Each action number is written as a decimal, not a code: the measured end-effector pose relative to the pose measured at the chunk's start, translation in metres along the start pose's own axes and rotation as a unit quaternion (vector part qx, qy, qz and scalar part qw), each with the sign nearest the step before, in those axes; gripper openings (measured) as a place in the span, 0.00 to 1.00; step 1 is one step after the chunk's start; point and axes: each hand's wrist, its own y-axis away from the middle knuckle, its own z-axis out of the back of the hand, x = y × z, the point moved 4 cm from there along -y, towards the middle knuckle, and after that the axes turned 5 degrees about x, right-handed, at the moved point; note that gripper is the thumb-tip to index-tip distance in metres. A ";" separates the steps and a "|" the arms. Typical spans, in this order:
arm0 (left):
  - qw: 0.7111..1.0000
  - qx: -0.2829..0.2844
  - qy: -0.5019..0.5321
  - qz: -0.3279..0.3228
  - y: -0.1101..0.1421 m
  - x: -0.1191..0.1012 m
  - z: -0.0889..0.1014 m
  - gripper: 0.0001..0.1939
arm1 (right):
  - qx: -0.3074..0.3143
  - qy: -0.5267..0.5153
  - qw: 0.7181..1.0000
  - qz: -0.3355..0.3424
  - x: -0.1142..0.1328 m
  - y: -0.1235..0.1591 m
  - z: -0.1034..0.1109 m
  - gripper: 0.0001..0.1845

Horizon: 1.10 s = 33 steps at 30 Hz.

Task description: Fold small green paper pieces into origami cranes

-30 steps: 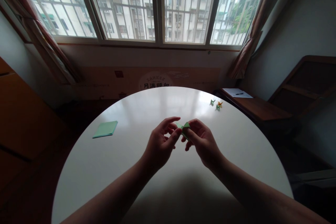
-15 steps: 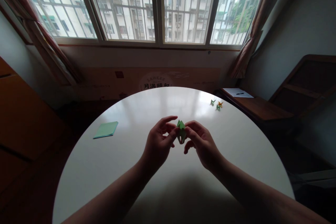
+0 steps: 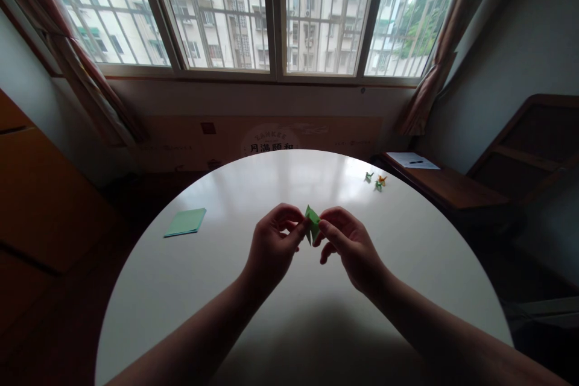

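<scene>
A small folded green paper (image 3: 311, 224) is held up over the middle of the white round table (image 3: 289, 313). My left hand (image 3: 277, 238) pinches its left side between thumb and fingers. On the other side my right hand (image 3: 346, 240) pinches it too, with the lower fingers curled loosely beneath. The paper stands pointed at top and bottom, and parts of it are covered by the fingertips.
A stack of light green paper sheets (image 3: 185, 222) lies at the table's left. Small folded paper figures, two green (image 3: 378, 185) and one orange (image 3: 382, 180), sit at the far right. Beyond them, papers with a pen (image 3: 414, 161) rest on a wooden chair (image 3: 446, 184).
My left index finger, stretched out before, has curled down onto the paper. The green paper's spread points have come together into a narrower shape. The view has shifted slightly.
</scene>
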 end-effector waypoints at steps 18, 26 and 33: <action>0.999 -0.008 0.004 0.042 -0.002 -0.001 0.003 0.12 | 0.009 0.059 0.998 0.025 0.006 0.001 0.000 0.17; 0.997 -0.035 -0.067 0.008 -0.001 -0.002 0.002 0.12 | -0.005 0.068 0.997 -0.022 -0.001 0.003 -0.004 0.27; 0.995 0.001 -0.099 0.014 0.002 -0.001 -0.004 0.19 | -0.032 0.140 0.990 0.016 0.000 0.003 -0.001 0.22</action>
